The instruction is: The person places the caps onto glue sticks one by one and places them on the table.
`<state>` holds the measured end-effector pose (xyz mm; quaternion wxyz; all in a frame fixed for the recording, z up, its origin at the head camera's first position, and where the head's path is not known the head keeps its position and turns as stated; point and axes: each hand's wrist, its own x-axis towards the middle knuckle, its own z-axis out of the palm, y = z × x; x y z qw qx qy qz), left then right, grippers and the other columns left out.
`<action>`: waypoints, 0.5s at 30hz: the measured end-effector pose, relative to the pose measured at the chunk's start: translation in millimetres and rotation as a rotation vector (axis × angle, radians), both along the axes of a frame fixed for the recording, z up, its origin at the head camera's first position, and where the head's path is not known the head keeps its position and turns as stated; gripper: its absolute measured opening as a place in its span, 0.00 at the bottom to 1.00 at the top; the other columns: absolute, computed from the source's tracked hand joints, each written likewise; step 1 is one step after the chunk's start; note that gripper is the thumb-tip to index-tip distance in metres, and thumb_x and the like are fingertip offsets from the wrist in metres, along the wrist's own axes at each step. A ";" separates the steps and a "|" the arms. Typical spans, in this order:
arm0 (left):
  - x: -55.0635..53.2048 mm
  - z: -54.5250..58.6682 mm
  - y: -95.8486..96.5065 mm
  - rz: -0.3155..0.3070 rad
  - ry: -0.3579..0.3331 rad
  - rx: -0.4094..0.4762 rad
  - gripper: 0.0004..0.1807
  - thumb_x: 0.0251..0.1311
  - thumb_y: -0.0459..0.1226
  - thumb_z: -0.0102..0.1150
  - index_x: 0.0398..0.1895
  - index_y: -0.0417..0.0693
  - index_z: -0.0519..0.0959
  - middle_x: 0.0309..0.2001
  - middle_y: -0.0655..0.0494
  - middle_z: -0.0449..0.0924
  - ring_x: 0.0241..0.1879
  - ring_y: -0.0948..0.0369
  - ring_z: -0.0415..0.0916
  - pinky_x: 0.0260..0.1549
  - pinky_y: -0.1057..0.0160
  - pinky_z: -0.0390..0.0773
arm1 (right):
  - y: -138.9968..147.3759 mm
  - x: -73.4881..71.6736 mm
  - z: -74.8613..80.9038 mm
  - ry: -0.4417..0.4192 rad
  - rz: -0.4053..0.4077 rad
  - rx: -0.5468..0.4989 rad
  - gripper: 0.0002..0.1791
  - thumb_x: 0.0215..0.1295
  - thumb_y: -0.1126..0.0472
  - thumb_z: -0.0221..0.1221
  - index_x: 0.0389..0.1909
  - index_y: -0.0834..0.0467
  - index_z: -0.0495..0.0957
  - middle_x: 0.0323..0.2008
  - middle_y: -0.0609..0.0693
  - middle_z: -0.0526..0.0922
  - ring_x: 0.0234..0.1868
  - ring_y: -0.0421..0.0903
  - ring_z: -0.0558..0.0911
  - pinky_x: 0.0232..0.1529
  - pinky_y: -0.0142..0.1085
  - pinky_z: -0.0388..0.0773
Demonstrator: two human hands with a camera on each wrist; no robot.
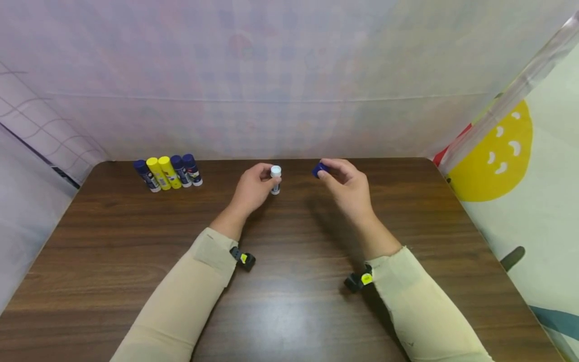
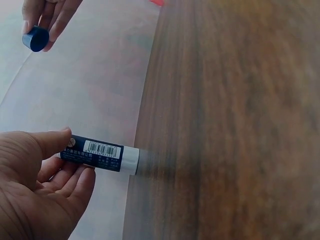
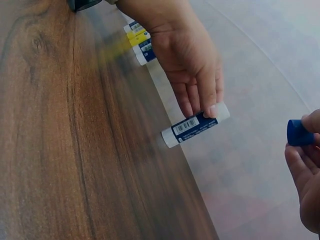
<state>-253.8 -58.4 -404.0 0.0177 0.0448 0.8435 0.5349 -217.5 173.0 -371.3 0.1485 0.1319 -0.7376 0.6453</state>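
My left hand (image 1: 256,188) pinches a glue stick (image 2: 102,154) between thumb and fingers near its top. The stick has a dark blue label with a barcode and a white base, and its white top shows uncapped in the right wrist view. It stands upright, its base close over the table. Off to the right, my right hand (image 1: 349,188) holds a blue cap (image 3: 299,133) by thumb and fingertips, apart from the stick. In the left wrist view the cap's round end shows.
A row of several capped glue sticks, including a yellow one (image 1: 169,172) and a dark blue one (image 1: 192,170), stands at the table's back left. Behind the brown wooden table (image 1: 280,281) hangs a pale curtain (image 1: 271,75). A printed sheet (image 1: 543,226) hangs at the right.
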 end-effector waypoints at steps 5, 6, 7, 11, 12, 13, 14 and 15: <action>1.5 1.6 0.6 0.001 0.002 0.006 0.22 0.72 0.41 0.64 0.64 0.43 0.77 0.62 0.44 0.81 0.61 0.49 0.80 0.59 0.50 0.82 | -0.2 -0.2 -0.5 0.000 -0.001 0.003 0.17 0.68 0.72 0.65 0.56 0.73 0.81 0.55 0.65 0.82 0.54 0.43 0.85 0.55 0.27 0.83; 1.7 1.8 0.7 0.000 0.000 0.008 0.22 0.72 0.41 0.64 0.65 0.43 0.77 0.63 0.44 0.81 0.61 0.50 0.80 0.59 0.50 0.82 | -0.3 -0.1 -0.6 0.000 -0.001 0.003 0.16 0.68 0.72 0.65 0.55 0.73 0.81 0.55 0.65 0.82 0.54 0.43 0.85 0.55 0.27 0.83; 2.0 2.0 0.9 0.000 -0.001 0.009 0.22 0.72 0.41 0.63 0.65 0.43 0.77 0.63 0.44 0.81 0.61 0.50 0.80 0.59 0.50 0.82 | -0.2 0.0 -0.7 0.001 0.000 0.003 0.16 0.68 0.72 0.65 0.55 0.73 0.81 0.55 0.66 0.82 0.54 0.43 0.85 0.55 0.27 0.83; 3.1 3.3 0.9 0.003 0.005 0.007 0.22 0.73 0.40 0.63 0.65 0.43 0.76 0.63 0.45 0.80 0.61 0.50 0.80 0.59 0.51 0.82 | -0.4 0.3 -0.9 0.000 0.004 -0.001 0.17 0.68 0.72 0.65 0.55 0.74 0.81 0.55 0.66 0.81 0.53 0.40 0.85 0.55 0.27 0.83; 3.6 3.8 0.9 0.005 0.011 0.005 0.21 0.73 0.40 0.63 0.65 0.43 0.76 0.63 0.45 0.80 0.61 0.50 0.80 0.59 0.51 0.82 | -0.6 0.4 -0.7 -0.001 0.004 0.000 0.17 0.68 0.72 0.65 0.56 0.74 0.81 0.55 0.66 0.81 0.52 0.39 0.85 0.55 0.27 0.83; 4.2 4.4 0.7 0.009 0.018 0.001 0.21 0.73 0.40 0.63 0.65 0.43 0.76 0.63 0.45 0.80 0.61 0.50 0.80 0.59 0.51 0.81 | -0.6 0.3 -0.8 -0.002 0.004 0.005 0.17 0.68 0.72 0.65 0.56 0.74 0.81 0.55 0.66 0.81 0.52 0.37 0.85 0.54 0.26 0.83; 4.7 5.0 0.5 0.014 0.025 -0.002 0.21 0.73 0.40 0.63 0.65 0.43 0.77 0.63 0.45 0.80 0.60 0.51 0.80 0.59 0.51 0.81 | -0.5 0.2 -1.0 -0.002 0.005 0.005 0.17 0.68 0.72 0.65 0.56 0.74 0.80 0.55 0.66 0.81 0.51 0.37 0.85 0.54 0.26 0.83; 5.3 5.8 0.3 0.019 0.034 -0.003 0.21 0.73 0.40 0.63 0.65 0.43 0.77 0.62 0.45 0.81 0.60 0.51 0.80 0.59 0.51 0.81 | -0.5 0.0 -1.0 -0.002 0.006 0.010 0.17 0.69 0.71 0.65 0.56 0.74 0.80 0.55 0.66 0.81 0.51 0.36 0.84 0.54 0.26 0.82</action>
